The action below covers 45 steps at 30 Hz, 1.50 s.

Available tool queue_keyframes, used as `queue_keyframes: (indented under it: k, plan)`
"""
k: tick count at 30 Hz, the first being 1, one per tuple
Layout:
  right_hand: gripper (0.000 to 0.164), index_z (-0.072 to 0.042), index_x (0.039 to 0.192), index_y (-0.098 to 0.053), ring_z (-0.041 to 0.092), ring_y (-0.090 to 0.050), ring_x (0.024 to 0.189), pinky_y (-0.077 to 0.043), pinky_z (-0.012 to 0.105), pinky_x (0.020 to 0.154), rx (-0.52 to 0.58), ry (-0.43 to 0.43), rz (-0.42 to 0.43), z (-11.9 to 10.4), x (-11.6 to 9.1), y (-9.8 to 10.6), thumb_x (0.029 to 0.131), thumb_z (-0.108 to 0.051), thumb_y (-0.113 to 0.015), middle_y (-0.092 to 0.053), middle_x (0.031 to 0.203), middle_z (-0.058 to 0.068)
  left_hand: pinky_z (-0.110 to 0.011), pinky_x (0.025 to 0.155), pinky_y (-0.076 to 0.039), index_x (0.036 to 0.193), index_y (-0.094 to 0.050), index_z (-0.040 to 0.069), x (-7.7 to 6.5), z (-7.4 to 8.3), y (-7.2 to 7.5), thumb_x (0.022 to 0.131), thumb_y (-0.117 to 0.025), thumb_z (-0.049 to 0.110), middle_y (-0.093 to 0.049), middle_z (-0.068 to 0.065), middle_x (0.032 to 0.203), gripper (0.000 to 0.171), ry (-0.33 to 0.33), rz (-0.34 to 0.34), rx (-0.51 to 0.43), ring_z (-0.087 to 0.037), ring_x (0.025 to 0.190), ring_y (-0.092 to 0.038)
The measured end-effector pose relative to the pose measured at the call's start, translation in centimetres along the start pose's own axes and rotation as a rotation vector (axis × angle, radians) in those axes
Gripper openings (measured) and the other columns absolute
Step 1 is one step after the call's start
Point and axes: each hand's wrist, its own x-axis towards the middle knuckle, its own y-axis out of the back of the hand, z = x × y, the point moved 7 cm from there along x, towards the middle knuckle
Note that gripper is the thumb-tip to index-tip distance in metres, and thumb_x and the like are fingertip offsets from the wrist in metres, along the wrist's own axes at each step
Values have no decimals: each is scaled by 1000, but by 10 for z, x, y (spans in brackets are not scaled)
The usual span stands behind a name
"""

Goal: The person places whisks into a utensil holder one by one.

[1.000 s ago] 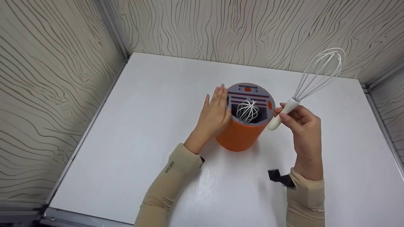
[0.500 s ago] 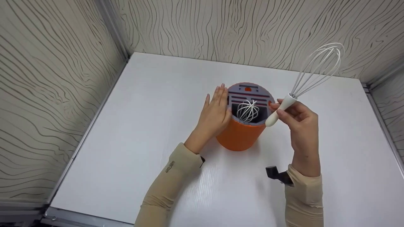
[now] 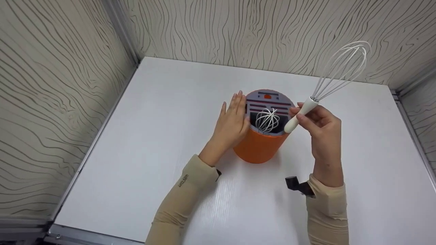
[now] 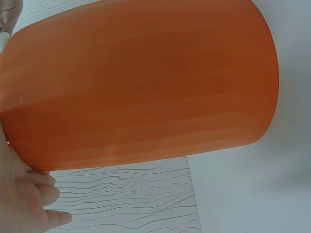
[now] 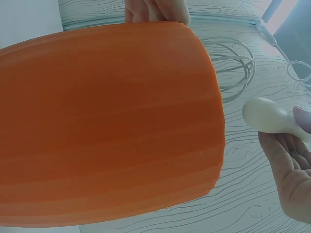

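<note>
An orange round utensil holder [image 3: 257, 149] stands on the table, its grey slotted top facing up. In its large front opening sits a white whisk [image 3: 267, 120], wire loops up. My left hand [image 3: 230, 124] rests with straight fingers against the holder's left side, at the rim. In my right hand [image 3: 325, 131] a second, larger whisk [image 3: 310, 103] is pinched by its white handle between thumb and fingers. It tilts, wires up and to the right, with the handle's butt by the rim's right front. In the right wrist view the handle [image 5: 265, 115] is apart from the holder.
A white table [image 3: 153, 136] lies under everything. Patterned panels [image 3: 238, 30] rise behind and at both sides, with metal framing [image 3: 119, 30] at the corners. A small black wrist device [image 3: 296, 183] juts from the right sleeve.
My right hand has shifted slightly left and away from me, carrying the larger whisk. Its handle end has come from beside the holder to its right front rim. The left hand and holder stay put.
</note>
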Motion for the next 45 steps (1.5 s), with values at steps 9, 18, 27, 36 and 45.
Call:
queue_keyframes:
  k: [9,18,27,36,45]
  plan:
    - [27,21,107,-56,21,-68,86,-51,28,80,-45,-20,17,9,6,1,83,10,-62,-71,89,14,-50,112,-15,147,-23,-4,-1,1,0,99,-31,26,-18,-15,155,57,-12,11,2,-24,143,-13]
    - [28,20,107,-56,20,-68,87,-52,26,78,-105,-62,41,23,12,4,83,8,-64,-71,90,12,-50,111,-15,147,-24,-4,-1,0,-1,98,-31,26,-18,-15,155,57,-10,15,10,-24,143,-14]
    - [31,20,110,-55,19,-69,86,-52,27,79,-148,-102,35,32,12,4,81,12,-64,-72,90,9,-50,112,-13,147,-24,-4,-1,0,0,98,-32,25,-19,-16,155,57,-12,31,11,-25,143,-13]
    - [33,21,110,-56,21,-70,85,-52,27,78,-113,-88,41,30,12,6,80,12,-65,-72,92,11,-50,112,-14,147,-25,-3,-2,0,0,98,-32,25,-19,-14,155,57,-1,31,21,-24,143,-13]
    - [29,16,108,-63,19,-68,89,-51,27,78,-103,-66,81,26,13,13,80,9,-67,-72,92,11,-48,113,-11,148,-24,-2,-1,0,0,98,-31,26,-18,-14,155,58,6,22,28,-24,143,-12]
